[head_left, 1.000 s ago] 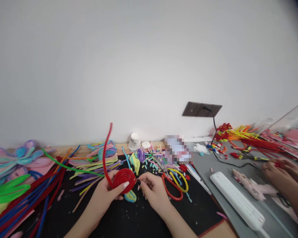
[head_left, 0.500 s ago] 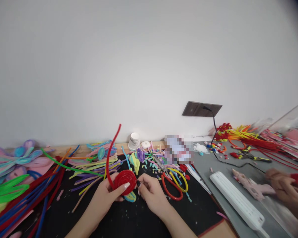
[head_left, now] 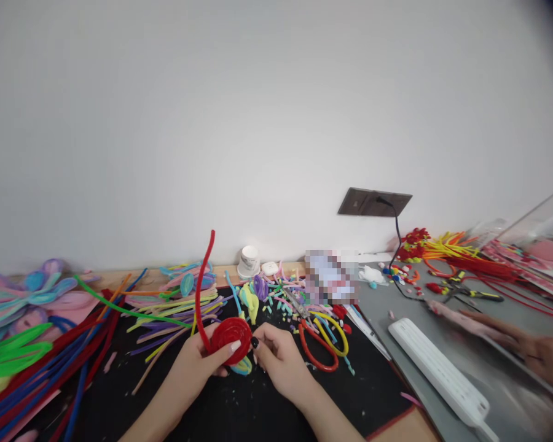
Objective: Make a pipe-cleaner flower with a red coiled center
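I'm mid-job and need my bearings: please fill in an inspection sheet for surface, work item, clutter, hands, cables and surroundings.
Surface: black mat, with a gray tabletop to its right.
Work item: red coil, one end standing up.
Clutter: long fuzzy strips at left; cut pieces and scissors beyond the hands.
Hands: left hand grips the coil; right hand has fingertips at its edge, grip unclear.
Cables: black cord plugged into the wall socket.
Surroundings: pale wall; a co-worker's blurred hand at right.

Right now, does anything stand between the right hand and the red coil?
Nothing visible. The right hand is at the right edge of the red coil, contact unclear; the left hand holds it from the other side.
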A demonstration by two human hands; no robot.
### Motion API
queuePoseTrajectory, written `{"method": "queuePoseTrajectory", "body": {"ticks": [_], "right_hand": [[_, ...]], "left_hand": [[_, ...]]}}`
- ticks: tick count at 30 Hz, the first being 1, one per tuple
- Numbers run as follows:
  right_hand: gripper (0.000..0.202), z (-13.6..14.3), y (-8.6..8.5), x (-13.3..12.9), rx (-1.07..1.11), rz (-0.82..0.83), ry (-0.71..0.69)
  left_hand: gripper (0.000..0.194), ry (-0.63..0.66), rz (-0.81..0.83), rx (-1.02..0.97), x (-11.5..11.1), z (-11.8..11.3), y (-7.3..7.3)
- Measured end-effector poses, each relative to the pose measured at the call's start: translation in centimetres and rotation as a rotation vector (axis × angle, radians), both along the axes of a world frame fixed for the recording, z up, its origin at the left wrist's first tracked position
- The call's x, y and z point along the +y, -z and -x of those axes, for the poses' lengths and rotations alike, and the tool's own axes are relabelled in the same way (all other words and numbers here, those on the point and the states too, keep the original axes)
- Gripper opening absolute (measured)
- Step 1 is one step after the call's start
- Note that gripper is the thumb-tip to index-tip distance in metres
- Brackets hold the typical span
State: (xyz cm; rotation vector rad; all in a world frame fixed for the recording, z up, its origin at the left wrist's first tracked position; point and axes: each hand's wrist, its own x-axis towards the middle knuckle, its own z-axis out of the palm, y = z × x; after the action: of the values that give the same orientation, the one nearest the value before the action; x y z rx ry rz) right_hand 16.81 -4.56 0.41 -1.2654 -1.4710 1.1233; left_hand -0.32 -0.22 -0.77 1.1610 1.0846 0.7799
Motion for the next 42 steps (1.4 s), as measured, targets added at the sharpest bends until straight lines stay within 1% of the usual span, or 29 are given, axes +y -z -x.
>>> {"method": "queuePoseTrajectory", "body": {"ticks": [4,10,14,17,20,22,30,42], "right_hand": [[0.014,0.0,0.1,0.0,0.019,0.004,-0.013],[0.014,0.0,0.0,0.0,0.046,0.026,-0.025],[0.017,0.1,0.2,0.0,0.124,0.044,-0.01],[0.016,0.1,0.4,0.2,0.2,0.076,0.047],[0.015,0.3,0.4,0.5,0.246,0.125,0.111],[0.015,0.4,0.4,0.6,0.264,0.146,0.13],[0.016,0.7,0.3,0.6,0.313,0.158,0.139],[0.027,0.7,0.8,0.7,0.301,0.156,0.128]], "left_hand": [[0.043,0.02,-0.011,0.009,-0.1,0.2,0.1],[0.042,0.058,-0.009,-0.002,-0.2,0.1,-0.4],[0.045,0.01,0.05,-0.027,-0.3,0.0,-1.0],[0.046,-0.039,0.069,-0.041,-0.4,0.0,-1.2],[0.044,-0.051,0.064,-0.042,-0.4,0.0,-1.1],[0.044,-0.046,0.05,-0.044,-0.4,0.0,-0.9],[0.039,0.0,-0.001,-0.035,-0.2,0.1,-0.7],[0.035,0.019,-0.087,-0.003,-0.2,0.0,-0.3]]}}
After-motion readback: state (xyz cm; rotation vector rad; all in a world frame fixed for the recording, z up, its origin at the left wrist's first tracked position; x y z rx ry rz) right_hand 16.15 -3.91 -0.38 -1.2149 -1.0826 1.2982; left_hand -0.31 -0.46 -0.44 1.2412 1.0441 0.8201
